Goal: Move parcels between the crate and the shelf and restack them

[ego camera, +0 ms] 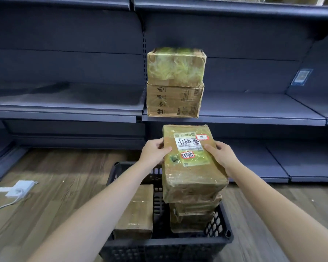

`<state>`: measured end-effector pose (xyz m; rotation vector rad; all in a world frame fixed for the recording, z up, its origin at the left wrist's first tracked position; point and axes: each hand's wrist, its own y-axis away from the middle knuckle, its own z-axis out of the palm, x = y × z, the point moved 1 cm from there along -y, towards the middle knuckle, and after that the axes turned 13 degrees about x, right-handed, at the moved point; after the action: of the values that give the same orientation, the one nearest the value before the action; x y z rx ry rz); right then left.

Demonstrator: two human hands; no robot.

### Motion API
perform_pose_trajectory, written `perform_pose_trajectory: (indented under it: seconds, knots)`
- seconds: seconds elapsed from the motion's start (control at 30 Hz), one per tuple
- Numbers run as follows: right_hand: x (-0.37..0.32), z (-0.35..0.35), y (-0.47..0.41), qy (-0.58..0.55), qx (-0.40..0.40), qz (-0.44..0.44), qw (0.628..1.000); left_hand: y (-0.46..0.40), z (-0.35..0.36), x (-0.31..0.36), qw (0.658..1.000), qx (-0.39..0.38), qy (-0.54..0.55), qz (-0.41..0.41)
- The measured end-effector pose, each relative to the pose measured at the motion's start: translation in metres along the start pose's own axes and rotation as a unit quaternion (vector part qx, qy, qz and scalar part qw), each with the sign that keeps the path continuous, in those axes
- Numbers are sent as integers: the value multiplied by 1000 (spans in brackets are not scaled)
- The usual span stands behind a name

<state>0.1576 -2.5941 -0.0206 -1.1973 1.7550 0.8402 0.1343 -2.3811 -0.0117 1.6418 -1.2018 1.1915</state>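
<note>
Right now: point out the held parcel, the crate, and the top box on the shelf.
held parcel (pixel 192 163), head view, on its taped top face.
crate (pixel 219 222), head view, on its right lattice wall.
top box (pixel 175 66), head view, on its front face.

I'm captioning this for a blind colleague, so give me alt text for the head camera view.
Both hands, left hand and right hand, grip a tape-wrapped brown cardboard parcel with a white label above a black plastic crate holding more parcels. Behind, two stacked cardboard boxes sit on a dark blue metal shelf.

Two stacked boxes (pixel 175 82) on shelf (pixel 254 112); power strip (pixel 20 189) on floor.
</note>
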Motion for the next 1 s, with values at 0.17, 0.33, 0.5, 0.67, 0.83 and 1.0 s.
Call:
perform_pose_trajectory:
  seconds: [0.17, 0.33, 0.5, 0.67, 0.83, 1.0]
  knots:
    - [16, -21, -15, 2, -6, 40, 999, 0, 43, -5, 999, -20, -42, 24]
    - [35, -21, -25, 66, -15, 30, 997, 0, 65, -25, 996, -28, -80, 16]
    - [54, -14, -22, 169, -18, -42, 985, 7, 71, -44, 992, -39, -124, 9]
    - [45, -7, -14, 317, 27, -150, 936, -2, 70, -48, 989, -49, -136, 33]
    - [5, 33, 14, 335, 22, -284, 898, -6, 41, -59, 985, -5, -174, 1]
    - [-9, 107, 48, 281, -45, -319, 904, -17, -8, -94, 970, 73, -231, -38]
